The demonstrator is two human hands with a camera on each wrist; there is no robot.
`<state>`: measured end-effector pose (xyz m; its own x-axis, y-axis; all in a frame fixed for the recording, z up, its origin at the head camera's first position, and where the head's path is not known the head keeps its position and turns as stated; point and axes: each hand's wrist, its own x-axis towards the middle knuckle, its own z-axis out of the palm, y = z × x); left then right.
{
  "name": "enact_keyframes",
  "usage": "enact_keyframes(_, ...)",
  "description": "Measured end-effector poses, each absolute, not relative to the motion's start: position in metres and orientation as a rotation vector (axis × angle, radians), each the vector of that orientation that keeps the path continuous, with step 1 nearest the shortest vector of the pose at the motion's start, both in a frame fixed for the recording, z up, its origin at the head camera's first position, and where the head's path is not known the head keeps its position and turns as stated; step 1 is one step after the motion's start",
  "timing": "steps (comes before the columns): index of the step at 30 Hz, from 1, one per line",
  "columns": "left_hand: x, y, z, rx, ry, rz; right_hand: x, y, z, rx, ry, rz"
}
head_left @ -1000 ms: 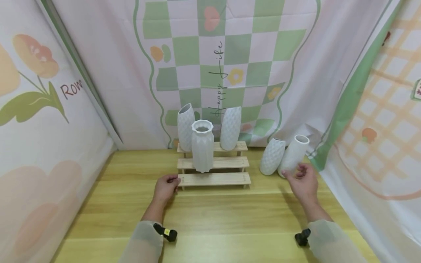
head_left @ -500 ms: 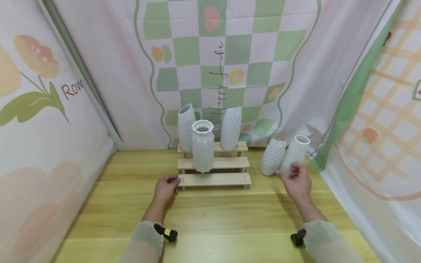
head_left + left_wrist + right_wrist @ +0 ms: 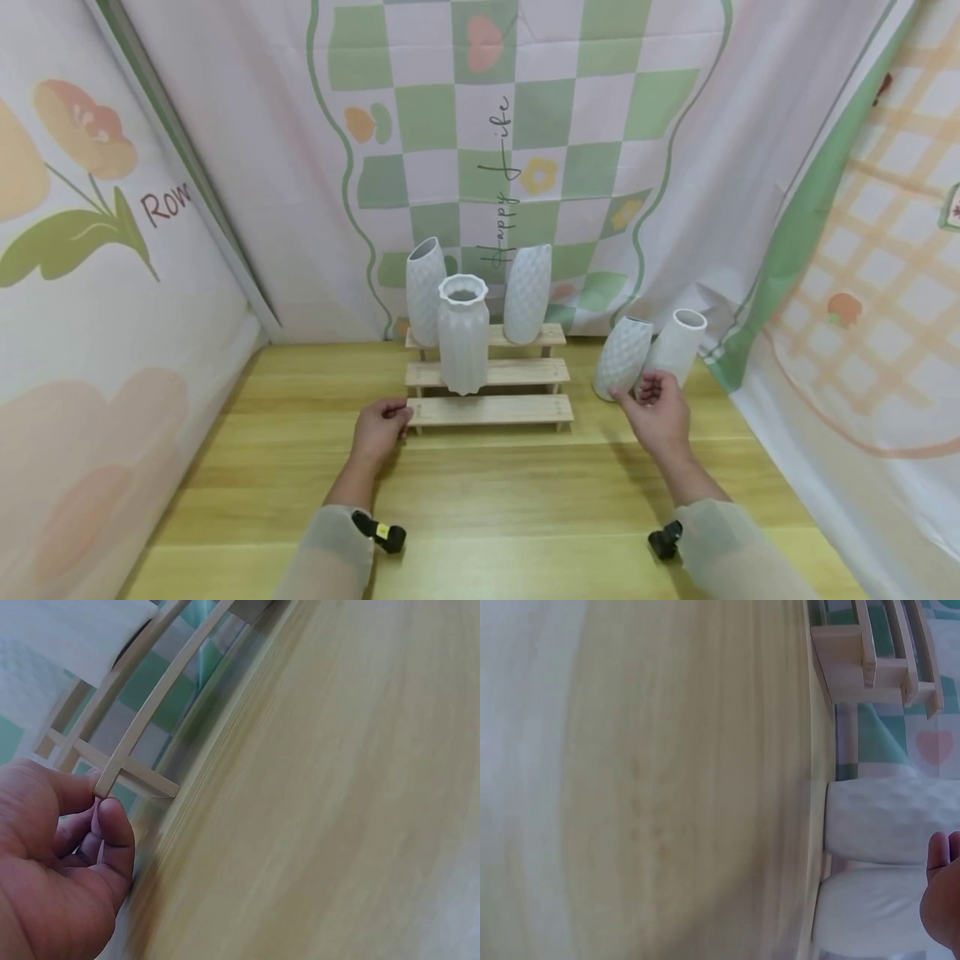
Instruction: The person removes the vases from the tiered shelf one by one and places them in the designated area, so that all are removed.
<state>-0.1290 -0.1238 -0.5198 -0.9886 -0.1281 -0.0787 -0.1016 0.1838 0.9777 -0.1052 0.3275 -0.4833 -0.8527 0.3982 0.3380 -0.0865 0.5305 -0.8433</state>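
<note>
My left hand (image 3: 379, 433) pinches the left end of the lowest step of the three-step wooden rack (image 3: 487, 409); thumb and finger meet at the plank's tip in the left wrist view. My right hand (image 3: 662, 421), loosely bent and holding nothing, is in front of two white vases on the table: a diamond-textured one (image 3: 624, 358) and a smoother one (image 3: 678, 346), whose lower part it hides. Whether it touches either cannot be told. On the rack, a ribbed vase (image 3: 463, 346) stands on the middle step.
Two slant-topped textured vases, one at the left (image 3: 425, 292) and one at the right (image 3: 528, 296), stand on the rack's top step. Patterned cloth (image 3: 555, 108) hangs behind the wooden table (image 3: 495, 500) and along both sides.
My right hand has moved left across the front of the smoother vase, toward the diamond-textured one. My left hand keeps its hold on the rack, and the vases stand where they were.
</note>
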Motion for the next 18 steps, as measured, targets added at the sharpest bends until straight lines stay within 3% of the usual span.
enact_keyframes(18,-0.128,-0.126,-0.517,0.23,-2.398,-1.993,-0.11,0.291,-0.477,-0.163,-2.295,1.449)
